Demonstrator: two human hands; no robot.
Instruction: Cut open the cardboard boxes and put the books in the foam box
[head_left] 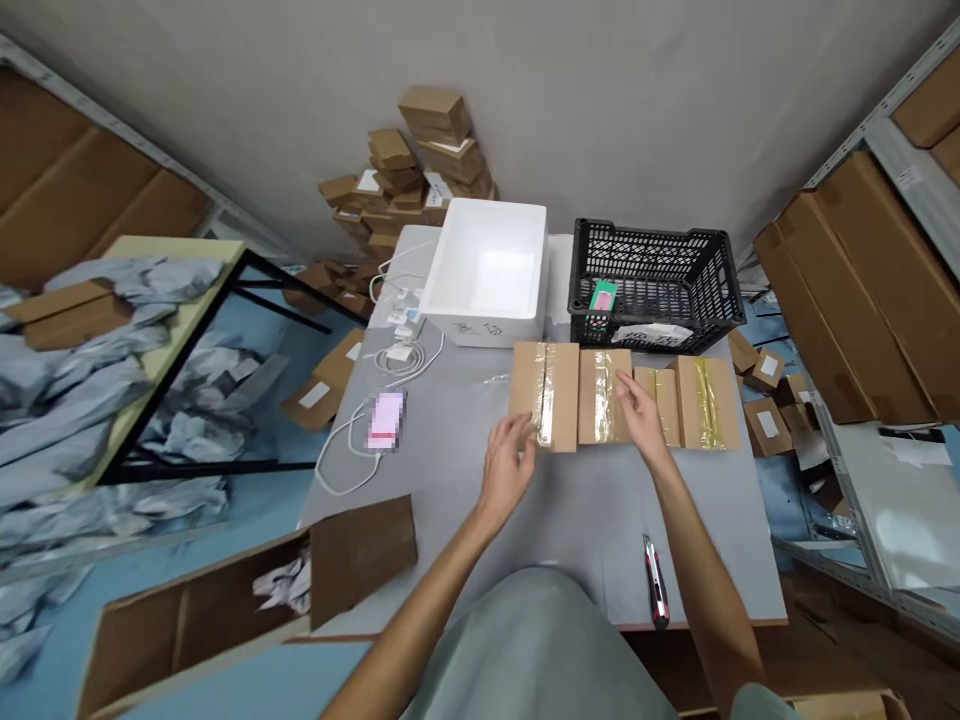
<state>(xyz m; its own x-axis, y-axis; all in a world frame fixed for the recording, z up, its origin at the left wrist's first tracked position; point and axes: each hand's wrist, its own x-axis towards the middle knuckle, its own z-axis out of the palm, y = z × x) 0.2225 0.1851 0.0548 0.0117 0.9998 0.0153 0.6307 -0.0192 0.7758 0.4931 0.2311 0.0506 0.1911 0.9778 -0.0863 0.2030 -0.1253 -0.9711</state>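
Note:
Taped cardboard boxes lie in a row on the grey table (442, 500). My left hand (508, 465) is at the lower left corner of the leftmost, largest box (562, 395), its bent fingers touching the cardboard and its thumb apart. Over the right edge of the second box (589, 400) is my right hand (641, 412), fingers extended and loosely spread. Beside that hand lies a narrow box (666, 398), partly behind it, and the rightmost box (724, 400) has yellowish tape. Neither hand grips a box.
Behind the boxes stand a white foam box (484, 333) and a black plastic crate (660, 240). A utility knife (655, 580) lies near the front edge. A phone (385, 420) with cables is at left, above an open carton (360, 560).

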